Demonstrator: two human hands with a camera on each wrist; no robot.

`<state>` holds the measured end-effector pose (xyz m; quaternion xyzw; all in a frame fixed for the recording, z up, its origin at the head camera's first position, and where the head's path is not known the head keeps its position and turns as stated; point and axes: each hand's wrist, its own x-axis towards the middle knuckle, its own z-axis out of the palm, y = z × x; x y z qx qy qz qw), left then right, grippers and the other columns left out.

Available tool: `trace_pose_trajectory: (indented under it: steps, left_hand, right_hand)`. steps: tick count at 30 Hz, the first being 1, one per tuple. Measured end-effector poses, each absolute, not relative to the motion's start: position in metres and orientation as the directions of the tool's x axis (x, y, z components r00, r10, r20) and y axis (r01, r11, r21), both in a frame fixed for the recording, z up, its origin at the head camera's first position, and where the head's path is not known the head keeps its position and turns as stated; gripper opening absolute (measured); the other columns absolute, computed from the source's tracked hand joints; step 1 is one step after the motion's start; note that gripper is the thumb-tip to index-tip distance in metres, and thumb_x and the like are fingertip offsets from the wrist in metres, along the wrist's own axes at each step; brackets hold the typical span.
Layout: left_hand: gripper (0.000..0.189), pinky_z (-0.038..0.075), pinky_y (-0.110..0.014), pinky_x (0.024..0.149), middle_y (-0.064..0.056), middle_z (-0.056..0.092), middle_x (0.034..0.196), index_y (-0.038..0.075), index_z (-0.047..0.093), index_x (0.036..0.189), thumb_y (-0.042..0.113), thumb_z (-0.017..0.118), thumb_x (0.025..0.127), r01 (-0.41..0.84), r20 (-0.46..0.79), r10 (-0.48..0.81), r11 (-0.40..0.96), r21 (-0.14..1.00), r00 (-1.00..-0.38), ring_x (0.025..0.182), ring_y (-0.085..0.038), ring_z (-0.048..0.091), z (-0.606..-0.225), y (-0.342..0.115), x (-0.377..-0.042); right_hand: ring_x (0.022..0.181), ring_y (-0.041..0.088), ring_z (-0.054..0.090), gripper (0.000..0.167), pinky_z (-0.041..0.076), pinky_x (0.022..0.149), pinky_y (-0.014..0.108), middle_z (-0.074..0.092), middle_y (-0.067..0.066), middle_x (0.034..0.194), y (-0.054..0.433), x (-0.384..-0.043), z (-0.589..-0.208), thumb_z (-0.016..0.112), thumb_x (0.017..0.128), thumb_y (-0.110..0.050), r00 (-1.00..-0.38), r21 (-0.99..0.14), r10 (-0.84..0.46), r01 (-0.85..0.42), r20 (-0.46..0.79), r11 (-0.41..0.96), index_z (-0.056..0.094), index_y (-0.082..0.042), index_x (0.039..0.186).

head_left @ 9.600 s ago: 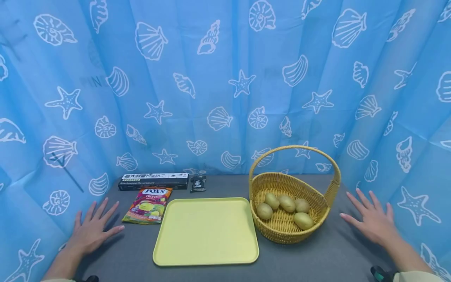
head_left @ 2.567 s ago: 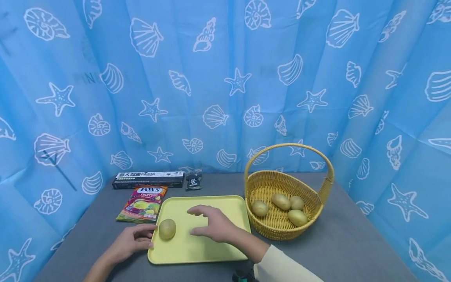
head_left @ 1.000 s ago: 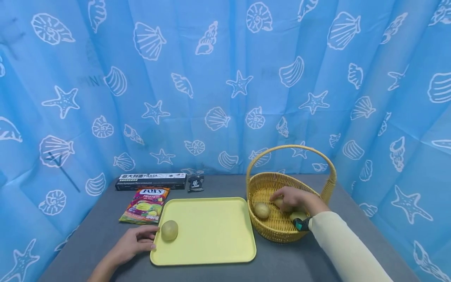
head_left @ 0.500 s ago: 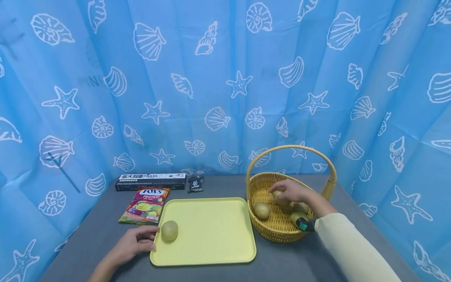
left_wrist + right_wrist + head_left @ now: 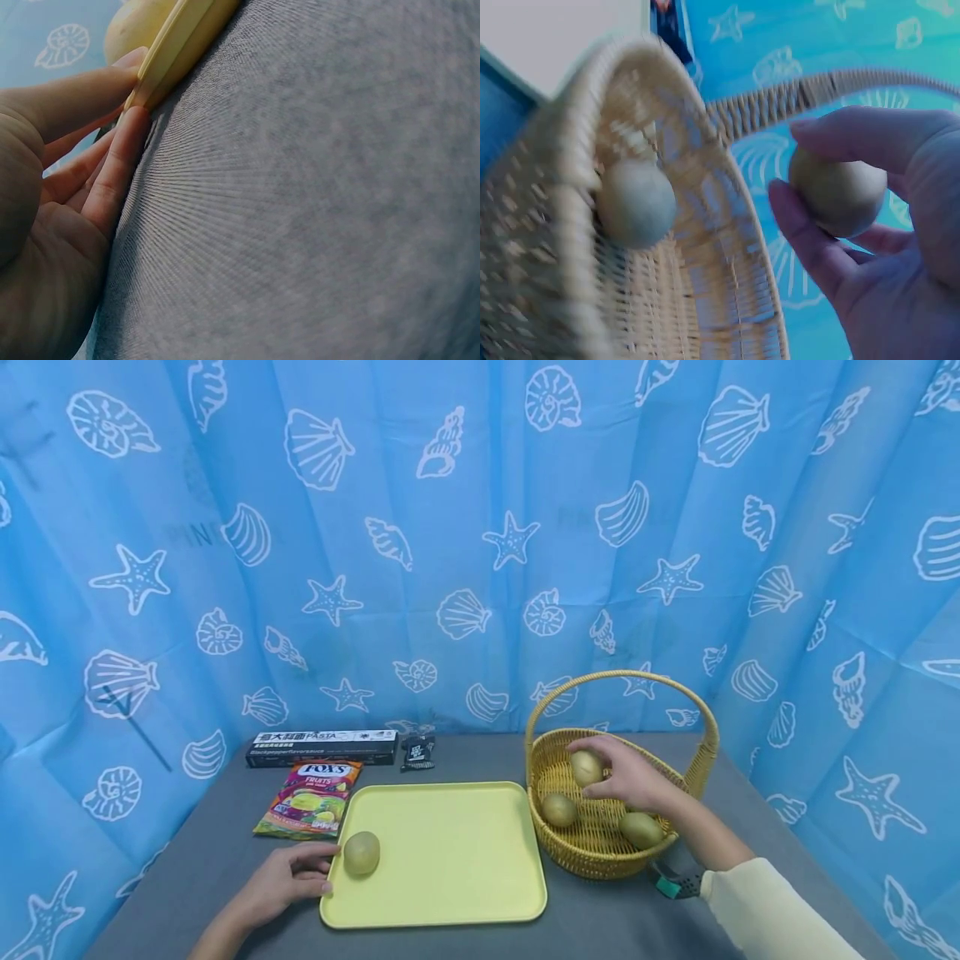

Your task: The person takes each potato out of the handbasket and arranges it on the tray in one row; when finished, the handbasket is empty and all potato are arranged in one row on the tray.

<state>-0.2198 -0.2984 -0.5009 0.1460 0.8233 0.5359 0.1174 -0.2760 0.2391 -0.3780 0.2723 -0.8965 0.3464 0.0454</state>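
Note:
My right hand (image 5: pixel 633 777) holds a potato (image 5: pixel 587 768) between thumb and fingers, raised over the back of the yellow wicker basket (image 5: pixel 592 862). The right wrist view shows the held potato (image 5: pixel 836 191) apart from the rim, with the fingers curled round it. Lower in the basket lie a potato (image 5: pixel 558 810) at the left and another potato (image 5: pixel 641 831) at the right, partly behind my wrist. My left hand (image 5: pixel 277 883) pinches the left edge of the yellow tray (image 5: pixel 450 852), as the left wrist view confirms. One potato (image 5: pixel 362 852) sits on the tray beside those fingers.
Behind the tray lie a Fox's candy bag (image 5: pixel 309 799), a black-and-white pasta box (image 5: pixel 322 748) and a small black packet (image 5: pixel 417 752). The basket's tall handle (image 5: pixel 622 674) arches above it. A blue shell-print curtain (image 5: pixel 480 568) encloses the grey table (image 5: pixel 420 943).
Earlier both hands lay spread on the table and the tray was bare; a potato then came onto it. Since a second ago, my right hand has raised another potato from the basket's bottom.

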Motion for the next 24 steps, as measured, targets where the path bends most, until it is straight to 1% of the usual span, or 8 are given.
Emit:
trace_pose_trajectory:
  steps: [4,9,12,14,17,20,24]
  left_hand:
    - [0.059,0.055,-0.027,0.080,-0.023,0.061,0.119,-0.012,0.051,0.132,0.014,0.075,0.086,0.108,-0.040,0.367,0.373,0.921,-0.929,0.099,-0.021,0.064,-0.501,-0.298,-0.220]
    - [0.059,0.055,-0.027,0.080,-0.023,0.061,0.118,-0.013,0.051,0.132,0.013,0.076,0.085,0.106,-0.039,0.367,0.366,0.925,-0.929,0.099,-0.024,0.064,-0.500,-0.298,-0.219]
    - [0.059,0.055,-0.027,0.080,-0.022,0.062,0.118,-0.012,0.051,0.131,0.014,0.076,0.085,0.109,-0.039,0.363,0.379,0.919,-0.931,0.099,-0.023,0.064,-0.500,-0.298,-0.220]
    - [0.059,0.055,-0.027,0.080,-0.021,0.062,0.117,-0.012,0.052,0.131,0.015,0.076,0.085,0.116,-0.036,0.365,0.386,0.915,-0.930,0.098,-0.021,0.064,-0.500,-0.297,-0.220]
    - [0.058,0.054,-0.027,0.080,-0.021,0.062,0.118,-0.011,0.053,0.131,0.016,0.076,0.085,0.125,-0.031,0.371,0.389,0.913,-0.928,0.097,-0.018,0.064,-0.500,-0.297,-0.221]
    - [0.058,0.054,-0.027,0.080,-0.022,0.061,0.118,-0.010,0.053,0.131,0.016,0.076,0.085,0.122,-0.036,0.370,0.395,0.911,-0.928,0.097,-0.016,0.064,-0.501,-0.298,-0.221]
    - [0.058,0.054,-0.027,0.080,-0.022,0.061,0.119,-0.010,0.053,0.131,0.016,0.076,0.085,0.123,-0.032,0.367,0.391,0.912,-0.930,0.098,-0.019,0.064,-0.501,-0.298,-0.220]
  right_hand:
    - [0.098,0.030,0.059,0.064,0.055,0.072,0.032,0.053,0.016,0.127,0.228,-0.261,-0.379,0.082,0.071,-0.003,-0.851,-0.659,-0.410,-0.517,0.327,0.547,0.057,-0.006,0.130]
    - [0.099,0.031,0.060,0.071,0.056,0.076,0.035,0.053,0.015,0.128,0.209,-0.246,-0.381,0.082,0.069,0.000,-0.854,-0.728,-0.373,-0.509,0.363,0.459,0.054,-0.007,0.134]
    - [0.098,0.029,0.060,0.074,0.055,0.079,0.036,0.054,0.013,0.129,0.196,-0.239,-0.381,0.084,0.070,-0.003,-0.841,-0.726,-0.372,-0.532,0.393,0.436,0.053,-0.008,0.137]
    - [0.098,0.028,0.060,0.075,0.055,0.080,0.037,0.054,0.012,0.130,0.187,-0.235,-0.382,0.085,0.070,-0.006,-0.826,-0.705,-0.381,-0.557,0.416,0.439,0.052,-0.008,0.138]
    - [0.099,0.027,0.061,0.076,0.054,0.082,0.039,0.055,0.011,0.132,0.173,-0.230,-0.384,0.085,0.071,-0.009,-0.815,-0.694,-0.397,-0.572,0.422,0.437,0.051,-0.007,0.139]
    - [0.103,0.026,0.060,0.075,0.053,0.083,0.037,0.055,0.011,0.132,0.158,-0.225,-0.387,0.084,0.073,-0.011,-0.811,-0.706,-0.418,-0.571,0.409,0.418,0.050,-0.008,0.140]
    - [0.105,0.025,0.058,0.073,0.054,0.083,0.035,0.054,0.010,0.131,0.138,-0.224,-0.393,0.083,0.075,-0.011,-0.795,-0.722,-0.458,-0.580,0.398,0.378,0.050,-0.008,0.140]
